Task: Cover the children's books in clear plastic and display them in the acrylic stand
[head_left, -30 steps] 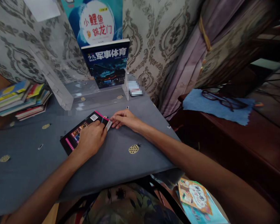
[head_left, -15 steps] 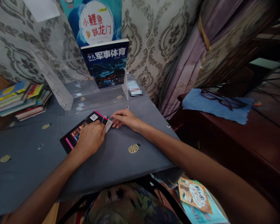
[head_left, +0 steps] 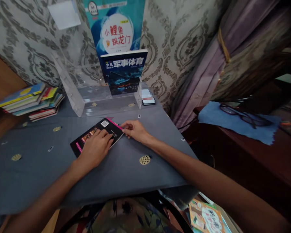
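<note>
A black book with a pink edge [head_left: 104, 124] lies flat and slantwise on the grey patterned tablecloth [head_left: 126, 174], its barcode side up. Across its cover rests my left hand [head_left: 96, 145], fingers spread over it and pressing it down. At the book's right corner, my right hand [head_left: 133, 131] pinches the edge between thumb and fingers. Behind the book stands a clear acrylic rack [head_left: 80, 105]. A dark blue book [head_left: 126, 74] leans upright at the rack's right end, with a taller teal book [head_left: 93, 26] behind it.
Several books are stacked [head_left: 34, 100] at the left. A blue cloth [head_left: 210, 119] with glasses [head_left: 247, 116] on it covers part of a dark red surface at the right. Below the table's edge lies an orange book [head_left: 196, 215]. A curtain [head_left: 208, 71] hangs behind.
The lifted corner of the black book now lies flat. My right hand has closed on that corner, and my left fingers have spread on the cover. The view has shifted left.
</note>
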A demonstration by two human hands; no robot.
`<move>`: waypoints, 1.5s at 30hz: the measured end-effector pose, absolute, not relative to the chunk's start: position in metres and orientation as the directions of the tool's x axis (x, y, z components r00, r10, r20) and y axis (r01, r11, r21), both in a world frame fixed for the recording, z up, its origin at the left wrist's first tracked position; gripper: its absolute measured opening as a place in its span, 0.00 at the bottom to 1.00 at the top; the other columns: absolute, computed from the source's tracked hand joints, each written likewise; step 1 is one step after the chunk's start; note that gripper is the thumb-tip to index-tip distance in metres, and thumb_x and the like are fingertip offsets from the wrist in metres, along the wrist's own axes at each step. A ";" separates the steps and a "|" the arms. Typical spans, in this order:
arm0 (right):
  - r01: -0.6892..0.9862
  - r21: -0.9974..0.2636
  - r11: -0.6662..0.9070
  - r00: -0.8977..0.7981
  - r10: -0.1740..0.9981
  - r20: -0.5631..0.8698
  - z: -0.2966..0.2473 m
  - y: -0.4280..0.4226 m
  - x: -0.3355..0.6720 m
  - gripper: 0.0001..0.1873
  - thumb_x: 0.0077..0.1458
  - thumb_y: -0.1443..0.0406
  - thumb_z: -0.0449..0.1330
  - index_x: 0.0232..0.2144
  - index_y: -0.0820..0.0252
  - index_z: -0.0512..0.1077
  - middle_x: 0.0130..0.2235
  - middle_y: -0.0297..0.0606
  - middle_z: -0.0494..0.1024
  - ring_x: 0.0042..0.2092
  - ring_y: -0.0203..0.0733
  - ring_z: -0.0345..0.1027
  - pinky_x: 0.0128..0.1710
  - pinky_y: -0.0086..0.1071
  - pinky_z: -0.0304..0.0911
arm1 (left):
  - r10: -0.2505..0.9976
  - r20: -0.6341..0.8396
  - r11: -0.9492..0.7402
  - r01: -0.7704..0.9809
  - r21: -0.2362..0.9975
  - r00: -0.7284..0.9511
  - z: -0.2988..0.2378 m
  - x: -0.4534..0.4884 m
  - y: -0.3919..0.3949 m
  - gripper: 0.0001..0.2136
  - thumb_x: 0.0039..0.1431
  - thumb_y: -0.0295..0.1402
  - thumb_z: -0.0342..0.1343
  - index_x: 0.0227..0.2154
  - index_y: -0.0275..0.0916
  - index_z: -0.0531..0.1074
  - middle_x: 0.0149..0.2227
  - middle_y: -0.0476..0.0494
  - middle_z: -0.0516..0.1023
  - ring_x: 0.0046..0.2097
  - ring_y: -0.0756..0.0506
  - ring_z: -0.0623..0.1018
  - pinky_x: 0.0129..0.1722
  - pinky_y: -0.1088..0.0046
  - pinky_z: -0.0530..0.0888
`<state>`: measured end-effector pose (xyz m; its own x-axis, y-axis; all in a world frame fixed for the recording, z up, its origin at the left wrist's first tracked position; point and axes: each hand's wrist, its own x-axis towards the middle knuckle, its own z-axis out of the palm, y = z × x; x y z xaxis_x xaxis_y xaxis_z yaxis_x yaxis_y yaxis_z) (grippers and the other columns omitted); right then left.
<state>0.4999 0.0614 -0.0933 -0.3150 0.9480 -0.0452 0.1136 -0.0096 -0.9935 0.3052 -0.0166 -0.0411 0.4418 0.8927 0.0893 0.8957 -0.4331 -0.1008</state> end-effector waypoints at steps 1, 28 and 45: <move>0.119 -0.993 -0.006 -0.309 0.950 -0.043 -0.094 0.064 0.500 0.08 0.49 0.75 0.64 0.33 0.63 0.77 0.19 0.26 0.71 0.19 0.28 0.63 0.19 0.21 0.63 | 0.899 0.111 -0.417 0.905 -0.088 0.424 -0.043 0.295 -0.016 0.15 0.71 0.33 0.46 0.50 0.37 0.75 0.49 0.38 0.78 0.52 0.38 0.75 0.50 0.60 0.75; 0.504 -0.821 0.269 -0.099 0.962 0.254 -0.097 0.146 0.492 0.10 0.52 0.74 0.58 0.33 0.59 0.78 0.32 0.37 0.81 0.36 0.40 0.75 0.43 0.34 0.70 | 0.732 0.149 -0.649 0.746 -0.145 0.665 -0.070 0.269 -0.018 0.22 0.72 0.44 0.46 0.61 0.38 0.67 0.60 0.35 0.73 0.63 0.39 0.70 0.60 0.56 0.69; 0.507 -0.735 0.451 -0.401 0.878 0.262 -0.085 0.066 0.507 0.16 0.58 0.73 0.56 0.42 0.54 0.80 0.42 0.36 0.82 0.45 0.44 0.71 0.49 0.38 0.64 | 0.742 0.110 -0.629 0.744 -0.225 0.661 -0.052 0.284 -0.025 0.15 0.71 0.35 0.46 0.51 0.35 0.74 0.49 0.35 0.79 0.50 0.38 0.77 0.39 0.65 0.78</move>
<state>0.5074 0.0660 -0.0846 -0.4011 0.8779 0.2615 0.5072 0.4506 -0.7347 0.2836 -0.0247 -0.0520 0.6612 0.7422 0.1095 0.7437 -0.6294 -0.2253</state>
